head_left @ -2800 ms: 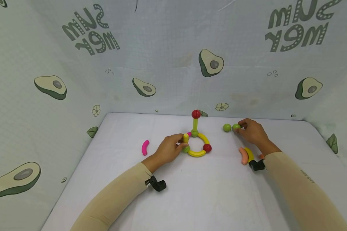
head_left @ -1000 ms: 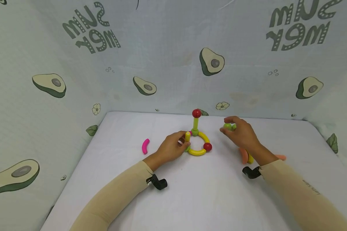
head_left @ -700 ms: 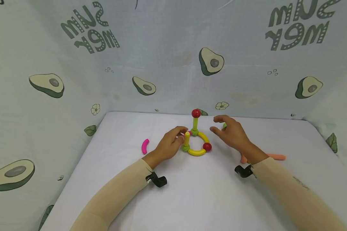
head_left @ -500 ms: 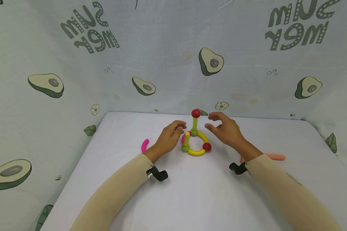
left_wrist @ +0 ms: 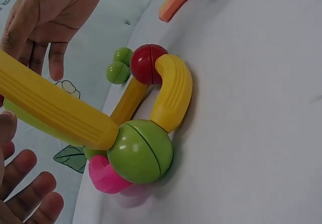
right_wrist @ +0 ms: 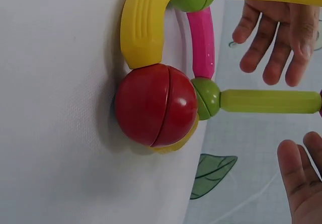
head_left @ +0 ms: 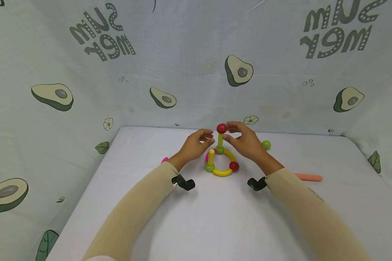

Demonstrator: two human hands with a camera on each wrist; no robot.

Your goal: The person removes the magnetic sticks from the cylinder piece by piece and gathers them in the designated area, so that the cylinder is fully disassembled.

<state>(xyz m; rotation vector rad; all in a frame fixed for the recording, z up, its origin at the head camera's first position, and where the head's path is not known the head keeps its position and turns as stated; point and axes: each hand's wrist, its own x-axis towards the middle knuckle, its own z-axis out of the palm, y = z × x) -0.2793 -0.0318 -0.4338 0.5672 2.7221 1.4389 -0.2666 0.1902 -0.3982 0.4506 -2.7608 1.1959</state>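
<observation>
In the middle of the table stands a ring of curved yellow sticks and a pink one, joined by green balls and a red ball. A light-green rod rises from its back ball, topped by another red ball. A yellow rod stands upright on the front-left ball. My left hand, fingers loosely bent and empty, hovers left of the light-green rod. On the other side, my right hand holds nothing, its fingertips close to the top red ball; contact cannot be told.
Right of the ring lie green balls, two of them visible in the left wrist view. An orange stick lies near the right forearm. A loose pink piece peeks out behind my left wrist. A printed cloth wall closes the back.
My left hand has let go of the upright yellow rod and moved up and right. My right hand has left the green balls and come left to the tall rod.
</observation>
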